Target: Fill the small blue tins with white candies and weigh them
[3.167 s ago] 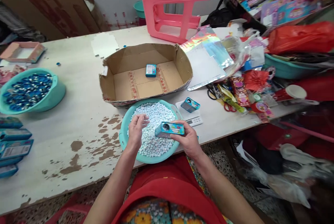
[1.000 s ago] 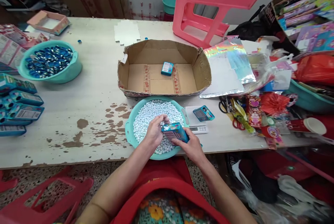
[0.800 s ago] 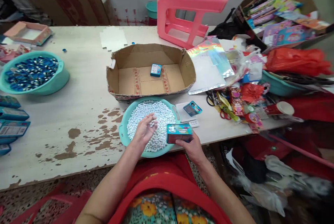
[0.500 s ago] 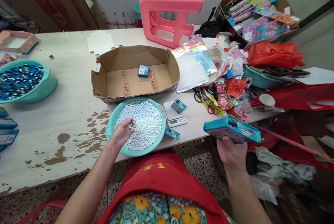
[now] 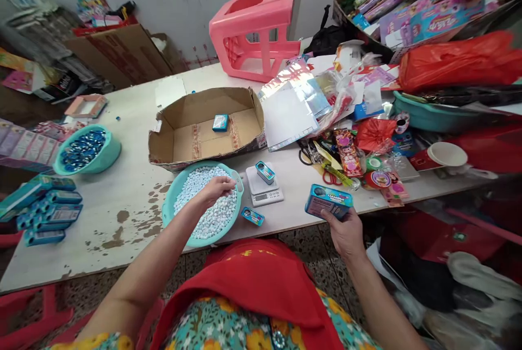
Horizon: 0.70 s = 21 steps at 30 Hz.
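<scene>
The blue box [image 5: 335, 195], now shifted from over the basin [image 5: 167, 211] to its three o'clock, sits in the right hand's [image 5: 347, 235] grip, separated from pellets [image 5: 212, 223] below the left hand [image 5: 216, 189], its hold unclear.

We have open tabletop [image 5: 136, 141] left of the cardboard tray [image 5: 183, 141]. Its walls block us beyond the near bowl [image 5: 167, 207], while the scale [image 5: 267, 198] and 2 small boxes [image 5: 265, 173] crowd that bowl's right side.

The apron [image 5: 253, 279] is red over teal sleeves with orange-yellow flowers; the stool [image 5: 261, 29] is pink, the basins [image 5: 240, 189] turquoise.
</scene>
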{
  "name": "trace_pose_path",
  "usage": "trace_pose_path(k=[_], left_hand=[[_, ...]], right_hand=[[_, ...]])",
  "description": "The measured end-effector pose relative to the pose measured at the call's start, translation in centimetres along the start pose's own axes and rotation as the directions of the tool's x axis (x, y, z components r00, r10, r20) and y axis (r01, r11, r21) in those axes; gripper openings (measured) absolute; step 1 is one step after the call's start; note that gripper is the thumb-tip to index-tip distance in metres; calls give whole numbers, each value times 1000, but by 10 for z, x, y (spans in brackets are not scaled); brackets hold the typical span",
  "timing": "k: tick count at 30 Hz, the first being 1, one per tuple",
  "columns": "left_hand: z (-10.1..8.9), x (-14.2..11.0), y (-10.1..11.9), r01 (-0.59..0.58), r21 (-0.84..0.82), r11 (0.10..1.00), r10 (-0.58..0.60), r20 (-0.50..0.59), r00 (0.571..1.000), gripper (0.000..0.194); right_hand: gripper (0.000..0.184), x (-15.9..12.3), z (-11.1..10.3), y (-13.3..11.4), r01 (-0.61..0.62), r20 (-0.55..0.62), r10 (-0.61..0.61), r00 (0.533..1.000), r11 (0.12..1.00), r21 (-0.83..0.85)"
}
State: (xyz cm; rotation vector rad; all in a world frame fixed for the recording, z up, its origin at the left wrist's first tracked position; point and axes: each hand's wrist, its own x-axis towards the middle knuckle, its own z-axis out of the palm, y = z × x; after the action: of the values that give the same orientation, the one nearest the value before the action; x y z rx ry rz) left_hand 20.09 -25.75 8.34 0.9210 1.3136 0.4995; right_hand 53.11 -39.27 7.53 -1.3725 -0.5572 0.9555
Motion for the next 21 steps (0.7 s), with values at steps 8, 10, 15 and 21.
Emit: trace_pose_path(k=[8,10,15,21], left_hand=[[69,88,55,-200,627,753,240,22,971,16],[74,98,54,-244,730,638,288,68,955,17],[76,102,46,-333,847,415,351,189,917,15],[78,101,49,-367,866,339,396,222,891,22]], right_hand=[[45,11,-17,11,-68,-6,68,998,997,38],[45,11,-21,14,-76,-27,77,997,996,47],[41,13,-28,20,-84,-88,90,992,995,61],[42,23,-23,22,-84,-105,89,990,995,54]])
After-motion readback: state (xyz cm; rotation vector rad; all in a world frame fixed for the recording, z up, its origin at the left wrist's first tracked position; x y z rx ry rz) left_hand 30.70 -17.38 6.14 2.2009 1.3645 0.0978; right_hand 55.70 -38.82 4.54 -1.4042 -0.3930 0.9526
